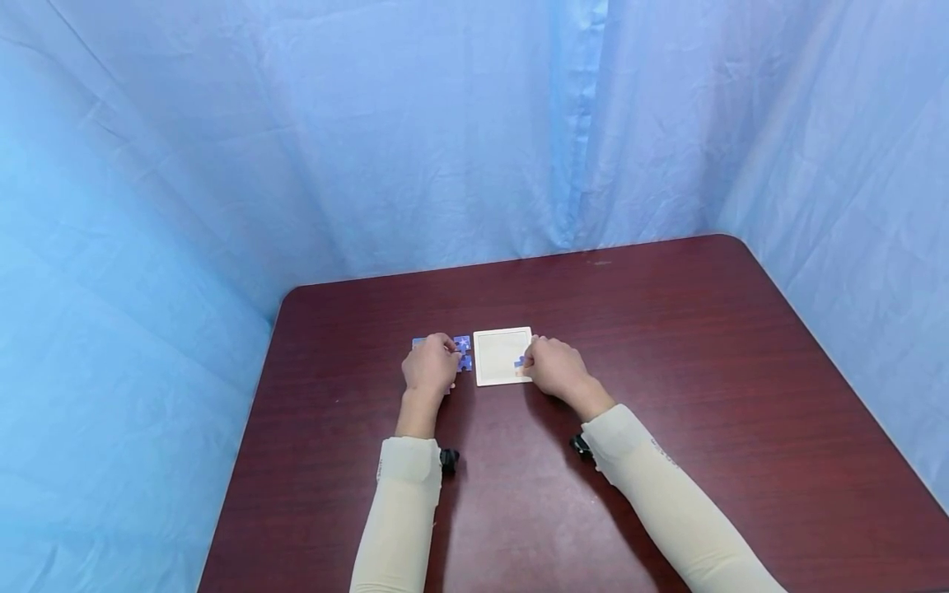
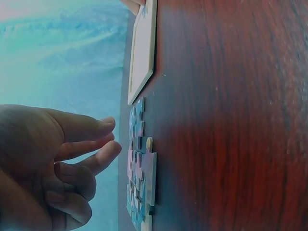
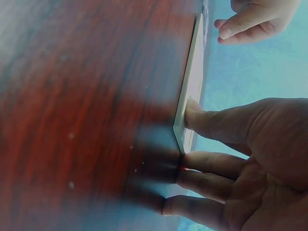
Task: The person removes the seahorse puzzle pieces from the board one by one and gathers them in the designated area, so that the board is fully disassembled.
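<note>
Blue and purple jigsaw pieces [image 1: 465,363] lie joined in a flat cluster, partly hidden by my left hand [image 1: 430,364]. In the left wrist view, that hand hovers beside the jigsaw cluster [image 2: 150,180], with bare space between thumb and index finger; the other fingers curl loosely. To the right sits a pale square puzzle tray [image 1: 495,357], holding a blue and orange jigsaw piece [image 1: 519,363] in its near right corner. My right hand [image 1: 559,368] has its thumb [image 3: 195,115] pressing on that corner, while its extended fingers reach down to the table beside the tray's edge.
The dark red wooden table [image 1: 667,346] extends around the tray on all sides. Light blue curtains [image 1: 445,140] hang behind it and along both sides. Black wrist cameras [image 1: 449,461] are strapped under both pale sleeves.
</note>
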A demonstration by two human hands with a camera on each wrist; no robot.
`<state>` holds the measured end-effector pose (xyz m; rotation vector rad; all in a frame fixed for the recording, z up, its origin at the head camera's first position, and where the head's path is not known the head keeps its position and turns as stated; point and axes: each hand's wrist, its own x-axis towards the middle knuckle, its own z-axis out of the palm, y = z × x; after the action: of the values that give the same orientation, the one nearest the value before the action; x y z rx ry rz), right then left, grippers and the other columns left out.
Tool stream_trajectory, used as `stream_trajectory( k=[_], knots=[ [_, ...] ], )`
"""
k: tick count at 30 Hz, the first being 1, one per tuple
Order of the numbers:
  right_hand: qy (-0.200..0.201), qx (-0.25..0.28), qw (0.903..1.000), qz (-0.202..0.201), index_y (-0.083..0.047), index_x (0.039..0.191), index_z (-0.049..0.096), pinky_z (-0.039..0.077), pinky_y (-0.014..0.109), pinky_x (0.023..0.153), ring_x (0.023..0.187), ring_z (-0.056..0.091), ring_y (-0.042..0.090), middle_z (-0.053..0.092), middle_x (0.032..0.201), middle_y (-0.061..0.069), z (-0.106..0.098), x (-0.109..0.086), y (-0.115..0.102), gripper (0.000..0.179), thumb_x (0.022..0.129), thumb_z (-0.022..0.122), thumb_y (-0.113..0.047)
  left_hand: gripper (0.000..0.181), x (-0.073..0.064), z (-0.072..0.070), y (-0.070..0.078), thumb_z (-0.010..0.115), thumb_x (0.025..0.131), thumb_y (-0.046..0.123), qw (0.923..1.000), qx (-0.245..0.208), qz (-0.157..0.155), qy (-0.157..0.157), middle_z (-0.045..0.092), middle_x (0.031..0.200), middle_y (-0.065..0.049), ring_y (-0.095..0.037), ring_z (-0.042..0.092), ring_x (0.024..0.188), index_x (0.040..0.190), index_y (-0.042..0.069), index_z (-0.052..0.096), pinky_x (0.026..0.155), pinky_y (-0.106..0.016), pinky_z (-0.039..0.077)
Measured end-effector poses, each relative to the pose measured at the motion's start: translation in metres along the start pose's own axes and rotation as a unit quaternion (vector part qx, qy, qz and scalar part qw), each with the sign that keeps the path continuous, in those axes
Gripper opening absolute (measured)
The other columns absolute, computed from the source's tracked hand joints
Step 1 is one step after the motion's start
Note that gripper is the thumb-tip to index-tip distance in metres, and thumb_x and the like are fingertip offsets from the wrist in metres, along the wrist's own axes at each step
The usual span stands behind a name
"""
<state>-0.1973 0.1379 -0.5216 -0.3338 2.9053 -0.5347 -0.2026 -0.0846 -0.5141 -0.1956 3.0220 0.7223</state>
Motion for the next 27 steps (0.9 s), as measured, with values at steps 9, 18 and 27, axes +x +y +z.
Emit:
stream_trajectory(
  k=[9,18,27],
  knots=[
    [0.013,-0.007,0.9999,-0.003,-0.017,0.069,0.064,0.055,0.05,0.067,0.072,0.065,0.028,0.069,0.08,0.01,0.001,-0.001,0.001,0.026,0.093,0.074,-0.016,0.012,-0.013,0.016,0.019,0.078,0.093,0.02,0.9963,-0.011,0.085,-0.013,0.079,0.096,-0.004,-0.025,0.076,0.088,0.102,0.013,0.081,0.075,-0.048,0.06],
    [0.01,-0.011,0.9999,0.002,-0.012,0.089,0.061,0.055,0.05,0.067,0.077,0.068,0.032,0.069,0.089,0.013,0.002,-0.002,-0.001,0.02,0.095,0.077,-0.022,0.023,-0.028,0.038,0.045,0.08,0.093,0.027,0.9894,-0.001,0.137,-0.047,0.076,0.094,-0.002,-0.021,0.074,0.085,0.112,0.014,0.081,0.072,-0.042,0.059],
    [0.011,-0.03,0.9995,-0.006,-0.011,0.134,0.072,0.06,0.056,0.083,0.108,0.075,0.041,0.075,0.127,0.022,0.003,-0.004,0.003,0.04,0.097,0.075,-0.026,0.019,-0.032,0.05,0.053,0.079,0.093,0.029,0.9873,0.03,0.151,-0.041,0.074,0.102,-0.006,-0.024,0.075,0.095,0.11,0.023,0.083,0.075,-0.046,0.06]
  ],
)
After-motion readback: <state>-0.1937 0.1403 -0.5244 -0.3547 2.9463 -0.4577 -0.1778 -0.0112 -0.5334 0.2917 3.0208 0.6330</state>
